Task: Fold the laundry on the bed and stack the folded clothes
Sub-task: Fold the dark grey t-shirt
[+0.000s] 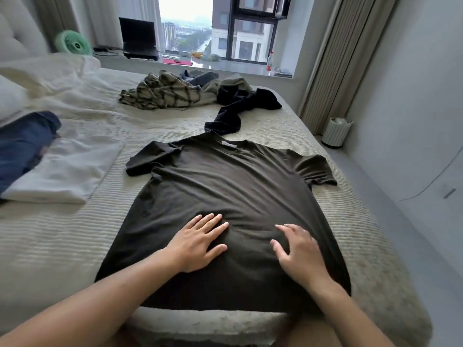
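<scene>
At six o'clock on the bed: dark T-shirt, spread flat, collar toward twelve; left hand and right hand press it with fingers spread, gripping nothing; likely soft, light, limp; take by shoulders or hem

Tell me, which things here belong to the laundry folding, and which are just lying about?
Part of the job:
dark T-shirt, spread flat under both hands
left hand
right hand
plaid garment
black garment
folded white piece
navy piece

Just lying about:
green fan
laptop
bottle
white bin
</scene>
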